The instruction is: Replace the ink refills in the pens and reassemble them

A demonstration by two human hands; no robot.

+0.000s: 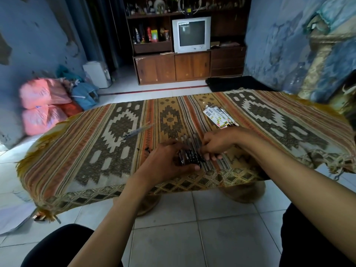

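Head view: low table (96, 170) covered with a patterned woven cloth (260, 112), person seated at its near edge, both forearms reaching in over the tiled floor (192, 218). Bundle of dark pens (189, 154) lies side by side on the cloth near the middle of the near edge, running away from the viewer. Left hand (169, 160) wraps the bundle's near end, fingers curled over the top, thumb under the front, gripping the pens. Right hand (215, 144) sits at the right side of the bundle, fingers curled and pinching at one of the pens on that side; which pen exactly, cannot tell, too dark and blurred. Single clear-barrelled pen (137, 131) lies apart to the left of the hands, tilted diagonally, toward the table middle. Small black bits (147, 149) on the cloth just left of the left hand, too small to identify. Fanned stack of refill packets (219, 117) with white, yellow and barcode labels lies toward the far edge, right of centre, behind the right hand, not touching it. Background: wooden cabinet (173, 66) with a CRT television (191, 34), pink and blue bags (44, 105) on the floor at left, blue peeling walls.
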